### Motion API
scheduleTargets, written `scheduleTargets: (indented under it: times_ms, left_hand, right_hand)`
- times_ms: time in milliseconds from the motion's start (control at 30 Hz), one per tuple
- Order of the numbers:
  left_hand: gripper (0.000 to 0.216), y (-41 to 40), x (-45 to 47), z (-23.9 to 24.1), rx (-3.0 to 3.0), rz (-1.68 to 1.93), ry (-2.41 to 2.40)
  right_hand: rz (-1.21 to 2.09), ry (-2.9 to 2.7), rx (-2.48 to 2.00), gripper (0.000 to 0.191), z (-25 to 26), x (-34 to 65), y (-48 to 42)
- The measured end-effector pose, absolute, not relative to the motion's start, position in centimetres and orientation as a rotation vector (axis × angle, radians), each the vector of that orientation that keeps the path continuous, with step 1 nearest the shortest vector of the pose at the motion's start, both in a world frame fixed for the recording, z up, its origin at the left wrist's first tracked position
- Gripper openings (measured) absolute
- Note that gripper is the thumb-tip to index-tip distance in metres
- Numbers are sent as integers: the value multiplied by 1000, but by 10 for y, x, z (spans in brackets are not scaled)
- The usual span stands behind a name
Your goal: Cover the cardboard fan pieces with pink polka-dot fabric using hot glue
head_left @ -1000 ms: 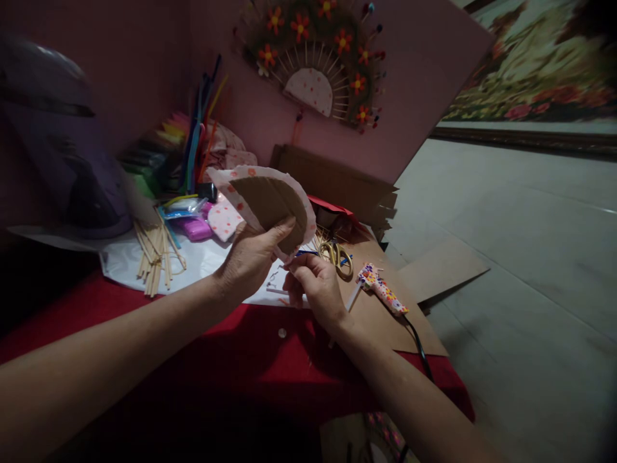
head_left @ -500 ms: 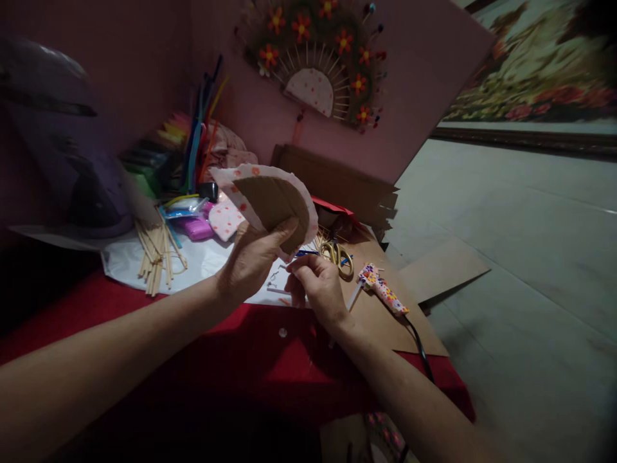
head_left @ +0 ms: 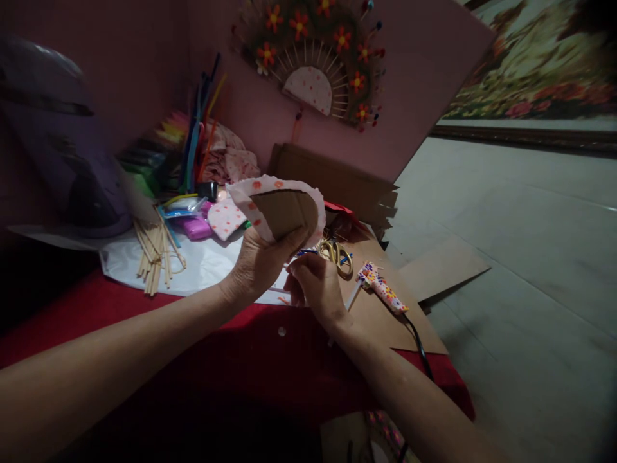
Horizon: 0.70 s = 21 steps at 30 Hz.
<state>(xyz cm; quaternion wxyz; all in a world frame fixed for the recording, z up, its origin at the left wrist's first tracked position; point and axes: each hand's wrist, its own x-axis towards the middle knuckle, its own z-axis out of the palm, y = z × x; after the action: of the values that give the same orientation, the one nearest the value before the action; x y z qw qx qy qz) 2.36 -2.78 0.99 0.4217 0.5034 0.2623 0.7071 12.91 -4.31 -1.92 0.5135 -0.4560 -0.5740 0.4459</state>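
Note:
My left hand (head_left: 263, 260) grips a half-round cardboard piece (head_left: 284, 213) by its lower edge, thumb lying on the bare brown face. Pale fabric with orange-red spots (head_left: 248, 196) wraps around its rim. Just below and to the right, my right hand (head_left: 313, 280) has its fingertips pinched together close to the piece's lower corner; what they hold, if anything, is too small to make out. Gold-handled scissors (head_left: 344, 267) lie behind the right hand. A flower-patterned glue gun (head_left: 383, 289) rests to the right of it.
Thin wooden sticks (head_left: 154, 257) lie at the left on a white sheet (head_left: 202, 263). Behind are purple packets (head_left: 195, 228), a spotted fabric piece (head_left: 226, 218) and pipe cleaners (head_left: 193, 141). A decorated fan (head_left: 308, 90) hangs on the wall. Brown cardboard (head_left: 376, 328) covers the red table's right side.
My left hand has moved slightly right, and the cardboard piece has shifted right and down and tilted a little. My right hand stays nearly in place, fingers still pinched.

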Motion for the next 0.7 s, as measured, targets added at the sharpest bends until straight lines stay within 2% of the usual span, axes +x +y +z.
scheduleTargets:
  times_ms: [367, 700]
  left_hand:
    - [13, -29, 25, 7, 1192, 1731, 642]
    - [13, -28, 24, 8, 1261, 1752, 650]
  right_hand:
    - [925, -1453, -1206, 15, -19, 127, -43]
    - [979, -1417, -1119, 13, -24, 130, -41]
